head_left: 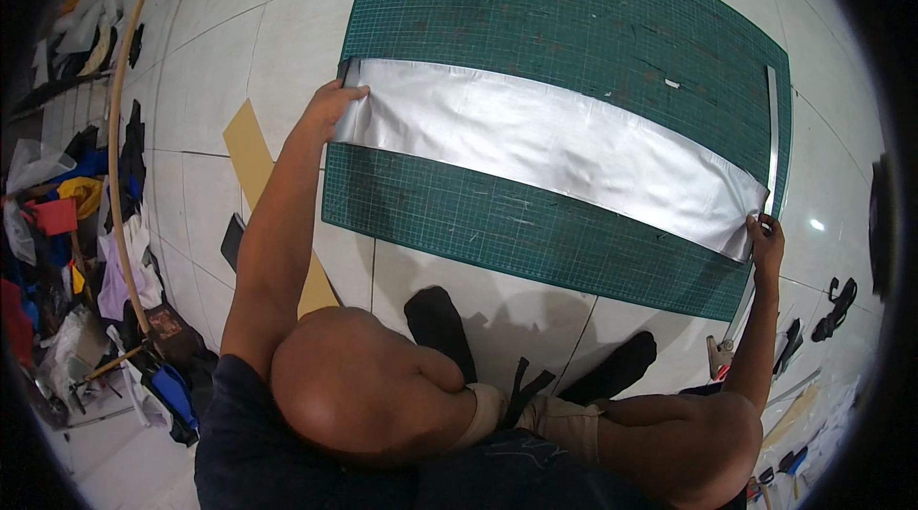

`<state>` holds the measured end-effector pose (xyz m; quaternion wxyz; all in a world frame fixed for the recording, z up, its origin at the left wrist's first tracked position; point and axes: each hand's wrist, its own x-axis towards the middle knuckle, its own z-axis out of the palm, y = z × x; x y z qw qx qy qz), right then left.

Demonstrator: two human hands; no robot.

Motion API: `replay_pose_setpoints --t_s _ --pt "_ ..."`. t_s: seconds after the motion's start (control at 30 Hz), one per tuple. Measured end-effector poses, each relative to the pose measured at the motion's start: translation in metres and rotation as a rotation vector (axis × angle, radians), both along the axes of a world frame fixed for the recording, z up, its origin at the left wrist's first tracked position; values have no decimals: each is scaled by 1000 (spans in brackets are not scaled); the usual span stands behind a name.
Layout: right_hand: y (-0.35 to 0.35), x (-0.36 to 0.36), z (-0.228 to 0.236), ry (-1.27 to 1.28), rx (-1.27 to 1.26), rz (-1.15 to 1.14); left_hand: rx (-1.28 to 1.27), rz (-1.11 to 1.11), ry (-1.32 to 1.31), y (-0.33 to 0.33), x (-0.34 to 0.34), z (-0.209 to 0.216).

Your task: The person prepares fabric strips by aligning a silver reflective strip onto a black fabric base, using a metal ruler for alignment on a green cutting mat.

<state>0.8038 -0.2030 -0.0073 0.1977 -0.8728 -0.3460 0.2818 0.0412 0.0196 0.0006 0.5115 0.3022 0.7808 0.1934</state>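
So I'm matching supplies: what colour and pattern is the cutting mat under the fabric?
The cutting mat is dark green with a fine pale grid, clearest in the head view.

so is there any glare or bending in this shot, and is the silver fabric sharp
Head view: fisheye curves the green cutting mat edges; a bright glare spot sits on the floor tile; the silver fabric is sharp, its sheen soft; black vignette rings the corners.

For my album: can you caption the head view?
Both hands, left and right, press a silver sheet flat on a green mat.
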Motion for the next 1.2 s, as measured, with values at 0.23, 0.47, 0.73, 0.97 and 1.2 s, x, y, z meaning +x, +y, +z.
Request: replay_pose_setpoints --t_s 0.23,0.47,0.73,0.97,1.2 --pt "-2 3 -10 46 62 18 44 -4 52 1 -9 -6" --pt "-9 9 -8 -63 64 20 411 -339 758 -27 37 21" --pt "0 -13 1 -114 41 8 734 -1163 790 -70 125 10" --pt "2 -23 14 -97 31 -13 809 -1384 687 -60 166 1" --pt "-2 -19 5 -177 34 -4 759 -1400 691 -56 165 -2"
